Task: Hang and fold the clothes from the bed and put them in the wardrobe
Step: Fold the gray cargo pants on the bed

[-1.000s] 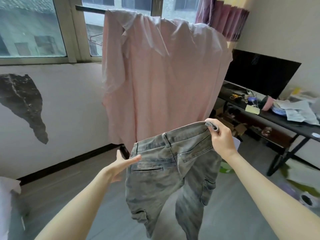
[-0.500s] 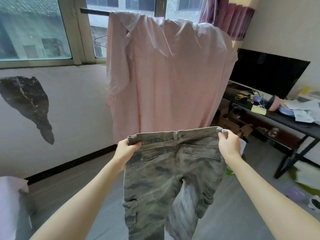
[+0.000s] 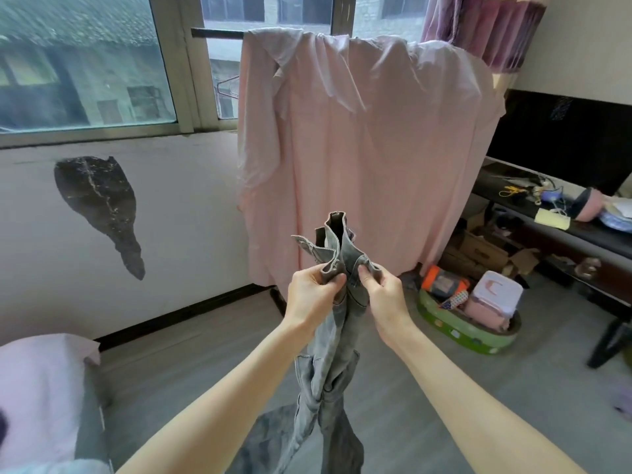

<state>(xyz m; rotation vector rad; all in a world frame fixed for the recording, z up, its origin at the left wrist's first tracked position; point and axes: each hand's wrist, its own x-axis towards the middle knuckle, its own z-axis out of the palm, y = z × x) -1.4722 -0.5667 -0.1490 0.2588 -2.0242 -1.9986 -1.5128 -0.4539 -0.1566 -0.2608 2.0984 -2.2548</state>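
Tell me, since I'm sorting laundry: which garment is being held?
The grey jeans, gripped by the left hand and right hand; the pink shirt hangs untouched.

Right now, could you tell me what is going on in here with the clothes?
A person is folding grey jeans in mid-air. The left hand and right hand pinch the waistband close together, legs hanging down. Behind, a pink cloth drapes over a rail by the window.
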